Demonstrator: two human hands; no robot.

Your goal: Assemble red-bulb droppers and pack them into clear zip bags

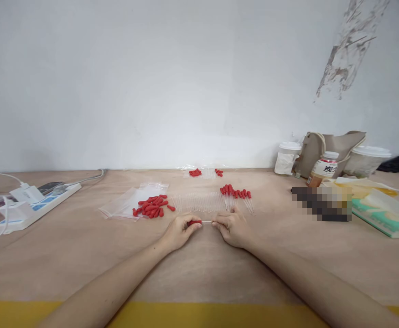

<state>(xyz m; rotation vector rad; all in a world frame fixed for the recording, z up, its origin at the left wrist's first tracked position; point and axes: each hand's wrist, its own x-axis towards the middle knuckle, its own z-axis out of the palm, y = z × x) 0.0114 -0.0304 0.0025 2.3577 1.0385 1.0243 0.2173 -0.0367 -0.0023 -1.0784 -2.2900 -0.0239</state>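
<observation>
My left hand [182, 231] is closed round a red rubber bulb [194, 222]. From the bulb a thin clear glass tube [206, 222] runs across to my right hand [231, 226], whose fingers pinch its other end. Bulb and tube meet at the left fingertips; how deep the tube sits inside is hidden. Just beyond the hands lies a row of clear glass tubes [199, 202]. To its left is a pile of loose red bulbs [153, 206], partly on clear plastic bags [124, 202]. Droppers with red bulbs fitted [235, 193] lie at the row's right end.
Bagged red bulbs and tubes [202, 173] lie by the wall. A white power strip [37, 212] with cables is on the left. At right stand a lidded cup [288, 158], a drink bottle [323, 168], a beige bag [332, 143] and a green-and-white packet [386, 214].
</observation>
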